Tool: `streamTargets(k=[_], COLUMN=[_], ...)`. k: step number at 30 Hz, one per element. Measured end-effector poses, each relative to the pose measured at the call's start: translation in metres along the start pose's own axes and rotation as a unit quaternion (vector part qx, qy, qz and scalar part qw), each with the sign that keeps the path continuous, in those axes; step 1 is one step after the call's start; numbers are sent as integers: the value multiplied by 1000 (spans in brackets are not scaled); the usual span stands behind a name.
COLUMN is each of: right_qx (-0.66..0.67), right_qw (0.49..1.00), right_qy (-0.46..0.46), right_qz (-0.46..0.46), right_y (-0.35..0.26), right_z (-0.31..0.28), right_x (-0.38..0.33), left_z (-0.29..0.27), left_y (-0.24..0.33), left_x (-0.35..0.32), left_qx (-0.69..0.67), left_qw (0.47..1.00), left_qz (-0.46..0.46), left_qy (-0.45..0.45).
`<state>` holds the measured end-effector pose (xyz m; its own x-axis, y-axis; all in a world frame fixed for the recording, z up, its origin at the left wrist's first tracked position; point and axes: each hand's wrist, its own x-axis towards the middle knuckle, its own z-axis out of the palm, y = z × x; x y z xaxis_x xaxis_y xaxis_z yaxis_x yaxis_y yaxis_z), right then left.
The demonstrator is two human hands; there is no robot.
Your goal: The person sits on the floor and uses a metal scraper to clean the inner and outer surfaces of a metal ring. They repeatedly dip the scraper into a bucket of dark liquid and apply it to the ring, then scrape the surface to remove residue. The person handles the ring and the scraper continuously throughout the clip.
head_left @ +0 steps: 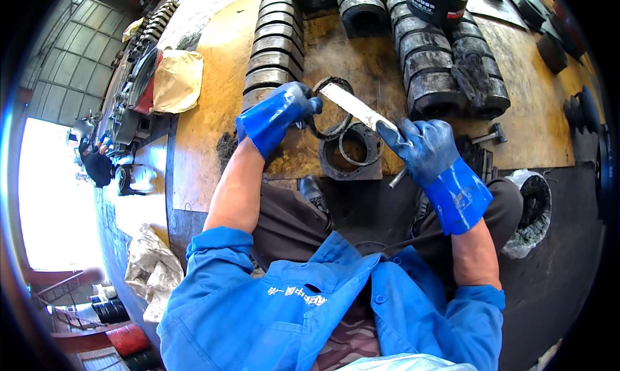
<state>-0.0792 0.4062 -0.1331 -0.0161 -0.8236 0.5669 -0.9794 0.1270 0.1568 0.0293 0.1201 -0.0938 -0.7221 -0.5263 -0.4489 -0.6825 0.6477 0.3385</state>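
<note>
My left hand (287, 110), in a blue rubber glove, is closed around a thin dark ring (321, 136) held up over the board. In my right hand (426, 148), gloved alike, is a flat, pale blade-like tool (352, 105); its far end lies across the top of the ring. Below them, a thick dark ring-shaped part (328, 161) rests on the board, with a thinner ring (377, 152) lying on it. A hammer (496, 134) lies just beyond my right hand, its handle partly hidden behind my glove.
Rows of dark, thick metal rings (276, 38) (423, 54) stretch away on the stained board (213, 106). A black bucket (437, 2) stands on the right rows. A plastic-lined container (539, 206) sits by my right knee, a crumpled sack (152, 267) at left. Another person (98, 164) crouches far left.
</note>
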Motion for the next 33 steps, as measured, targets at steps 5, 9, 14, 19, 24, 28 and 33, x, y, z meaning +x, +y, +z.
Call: streamTargets(k=[5,9,14,19,24,28,33], right_qx=[-3,7,12,34,47,62,177], right_qw=[1000,1000,1000,999,999,997,980], right_qy=[9,24,-9,-27,-18,-3,-8], right_qz=[-3,-10,0,0,9,38,94], right_y=[2,2,0,3,11,23,36], right_z=[5,10,4,9,19,25,39], right_x=[-1,-3,-2,-5,-8,-13,-19], left_z=[4,10,8,10,9,9,-1], left_y=[5,0,12,13,8,10,20], left_x=[-2,4,0,0,-1,1,-17], left_qx=[7,9,40,46,58,44,16], left_qw=[1000,1000,999,998,998,999,999], left_qz=[-5,10,11,14,22,14,37], left_qy=[-7,-6,-15,-30,-18,-12,21])
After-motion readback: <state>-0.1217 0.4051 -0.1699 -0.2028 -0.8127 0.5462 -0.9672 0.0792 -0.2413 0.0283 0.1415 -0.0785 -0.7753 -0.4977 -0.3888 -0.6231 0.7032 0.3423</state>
